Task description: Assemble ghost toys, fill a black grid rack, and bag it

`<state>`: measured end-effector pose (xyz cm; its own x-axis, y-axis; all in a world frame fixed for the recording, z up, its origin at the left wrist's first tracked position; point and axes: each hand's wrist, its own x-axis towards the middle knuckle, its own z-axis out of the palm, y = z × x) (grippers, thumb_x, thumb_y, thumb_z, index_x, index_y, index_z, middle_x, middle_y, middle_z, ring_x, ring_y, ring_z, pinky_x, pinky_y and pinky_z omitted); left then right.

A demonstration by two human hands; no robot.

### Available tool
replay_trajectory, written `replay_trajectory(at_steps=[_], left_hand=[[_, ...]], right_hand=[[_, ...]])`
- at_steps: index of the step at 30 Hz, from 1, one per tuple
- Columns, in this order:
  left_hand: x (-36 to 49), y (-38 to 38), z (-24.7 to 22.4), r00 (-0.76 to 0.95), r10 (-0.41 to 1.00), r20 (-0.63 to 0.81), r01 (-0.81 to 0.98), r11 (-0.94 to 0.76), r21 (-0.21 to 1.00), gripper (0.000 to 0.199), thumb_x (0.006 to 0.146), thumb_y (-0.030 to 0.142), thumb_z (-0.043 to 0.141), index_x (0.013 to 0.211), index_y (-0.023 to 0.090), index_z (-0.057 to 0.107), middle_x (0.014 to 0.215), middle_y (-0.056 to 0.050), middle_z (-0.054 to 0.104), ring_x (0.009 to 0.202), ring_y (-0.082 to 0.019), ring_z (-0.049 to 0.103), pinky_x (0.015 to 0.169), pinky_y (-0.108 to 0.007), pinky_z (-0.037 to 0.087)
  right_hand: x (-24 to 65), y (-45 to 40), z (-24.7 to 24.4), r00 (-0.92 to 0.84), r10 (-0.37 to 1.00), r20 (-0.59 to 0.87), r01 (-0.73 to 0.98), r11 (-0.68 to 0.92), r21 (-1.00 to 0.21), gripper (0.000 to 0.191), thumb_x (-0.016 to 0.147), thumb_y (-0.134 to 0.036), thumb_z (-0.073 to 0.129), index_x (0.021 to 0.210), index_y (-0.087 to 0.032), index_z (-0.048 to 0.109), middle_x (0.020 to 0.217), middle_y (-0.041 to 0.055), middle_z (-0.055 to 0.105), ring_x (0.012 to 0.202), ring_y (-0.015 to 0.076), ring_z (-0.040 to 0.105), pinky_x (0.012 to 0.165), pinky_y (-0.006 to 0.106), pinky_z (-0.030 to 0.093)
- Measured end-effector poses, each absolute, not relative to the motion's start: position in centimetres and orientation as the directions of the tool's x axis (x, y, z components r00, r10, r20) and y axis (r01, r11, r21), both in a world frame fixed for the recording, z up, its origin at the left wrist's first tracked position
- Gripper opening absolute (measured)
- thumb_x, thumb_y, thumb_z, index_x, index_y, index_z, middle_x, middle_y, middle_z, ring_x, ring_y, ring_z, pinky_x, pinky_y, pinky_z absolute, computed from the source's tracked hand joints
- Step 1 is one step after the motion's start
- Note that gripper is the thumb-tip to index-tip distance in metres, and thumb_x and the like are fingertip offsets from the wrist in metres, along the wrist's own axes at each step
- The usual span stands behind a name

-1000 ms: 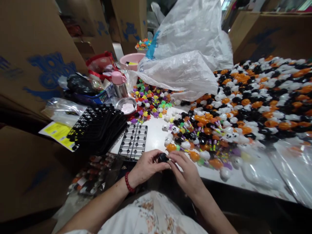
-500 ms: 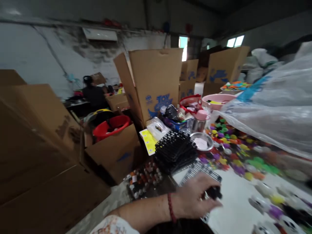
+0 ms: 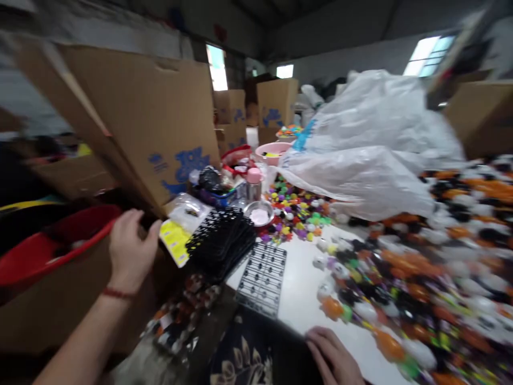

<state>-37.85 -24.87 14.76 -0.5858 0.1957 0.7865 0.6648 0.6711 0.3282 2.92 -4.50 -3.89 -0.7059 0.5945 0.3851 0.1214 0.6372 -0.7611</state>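
My left hand [image 3: 131, 248] is raised beside the red basin [image 3: 60, 240], fingers apart and nothing in them. Low in the view, my right hand [image 3: 334, 355] rests at the near edge of the white table [image 3: 298, 278]; its fingers are partly visible and spread a little, with no object showing in them. Between the hands, a black grid tray [image 3: 262, 278] lies flat on the table. Behind it to the left is a stack of black grid trays [image 3: 220, 240]. Many small colored toy pieces [image 3: 412, 299] are heaped to the right.
A tall cardboard box [image 3: 148, 117] stands at the left, near a yellow sheet [image 3: 175, 243]. Farther back are a metal bowl [image 3: 259, 214], a pink-lidded bottle [image 3: 254, 184] and a pink basin [image 3: 272, 151]. A large white plastic bag [image 3: 372, 133] covers part of the heap.
The view has swung to the right. My left hand has left the tray, moved left and opened; the dark piece it held is no longer seen. My right hand has come into view.
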Motion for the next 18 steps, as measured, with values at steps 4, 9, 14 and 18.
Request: replay_trajectory(at_steps=[4, 9, 14, 18], left_hand=[[-27.9, -17.0, 8.8, -0.495, 0.684, 0.535, 0.829, 0.189, 0.526, 0.022, 0.088, 0.035, 0.058, 0.106, 0.025, 0.065, 0.111, -0.003, 0.068, 0.102, -0.020, 0.063, 0.094, -0.034, 0.050], [-21.0, -5.5, 4.6, -0.288, 0.914, 0.284, 0.801, 0.067, 0.595, 0.021, 0.092, 0.033, 0.050, 0.094, 0.018, 0.066, 0.094, -0.006, 0.069, 0.086, -0.018, 0.064, 0.083, -0.031, 0.051], [-20.7, 4.7, 3.0, -0.372, 0.911, 0.178, 0.855, 0.262, 0.447, 0.033, 0.088, 0.018, 0.052, 0.120, 0.014, 0.055, 0.123, -0.015, 0.056, 0.104, -0.021, 0.061, 0.088, -0.032, 0.049], [-20.8, 9.2, 2.1, -0.404, 0.909, 0.103, 0.852, 0.333, 0.404, 0.043, 0.079, 0.004, 0.053, 0.121, 0.011, 0.051, 0.125, -0.020, 0.049, 0.093, -0.020, 0.064, 0.078, -0.030, 0.049]], right_hand=[[1.9, -3.9, -2.4, -0.686, 0.656, 0.316, 0.169, 0.566, -0.807, 0.028, 0.096, -0.036, 0.047, 0.090, -0.025, 0.071, 0.090, 0.0071, 0.068, 0.085, 0.0204, 0.069, 0.077, 0.027, 0.059], [1.8, -4.0, -2.0, -0.681, 0.680, 0.270, 0.169, 0.505, -0.846, 0.029, 0.097, -0.036, 0.045, 0.085, -0.023, 0.068, 0.086, 0.0062, 0.065, 0.081, 0.0204, 0.066, 0.075, 0.030, 0.057], [2.0, -4.0, -2.4, -0.654, 0.691, 0.308, 0.132, 0.505, -0.853, 0.026, 0.097, -0.032, 0.046, 0.085, -0.022, 0.066, 0.085, 0.0061, 0.064, 0.079, 0.0194, 0.064, 0.073, 0.029, 0.055], [1.9, -3.9, -2.4, -0.650, 0.676, 0.347, 0.097, 0.527, -0.845, 0.025, 0.097, -0.029, 0.045, 0.086, -0.021, 0.066, 0.085, 0.0062, 0.063, 0.079, 0.0178, 0.063, 0.072, 0.028, 0.054]])
